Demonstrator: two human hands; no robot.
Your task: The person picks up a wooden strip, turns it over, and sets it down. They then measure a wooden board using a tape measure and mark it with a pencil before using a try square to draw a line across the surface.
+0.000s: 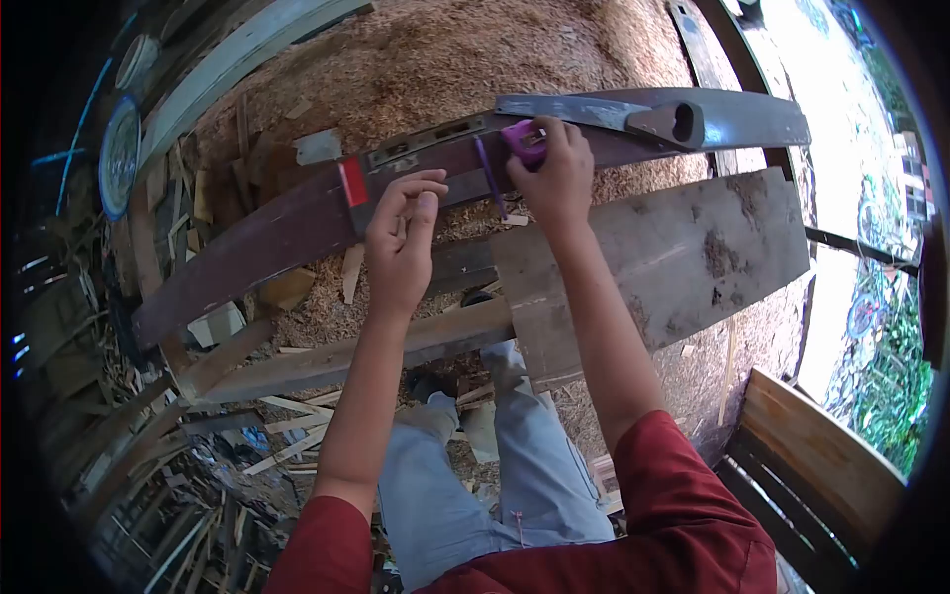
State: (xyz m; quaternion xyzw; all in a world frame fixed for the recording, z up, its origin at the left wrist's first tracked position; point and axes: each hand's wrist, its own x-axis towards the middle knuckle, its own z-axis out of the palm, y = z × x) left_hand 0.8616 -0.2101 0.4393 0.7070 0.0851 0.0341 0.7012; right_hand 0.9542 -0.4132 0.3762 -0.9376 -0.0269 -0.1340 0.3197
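The purple tool [525, 148] is in your right hand [559, 163], gripped between thumb and fingers over the long dark board [252, 236]. Just left of it, a purple strip [490, 176] crosses the board. Your left hand [401, 236] is loosely curled — thumb and fingers slightly parted — near a red piece [353, 182]. A slotted bar [427, 143] lies along the far edge; rightward, a handsaw [584, 111] rests on the board, and a grey board [678, 252] lies nearer you.
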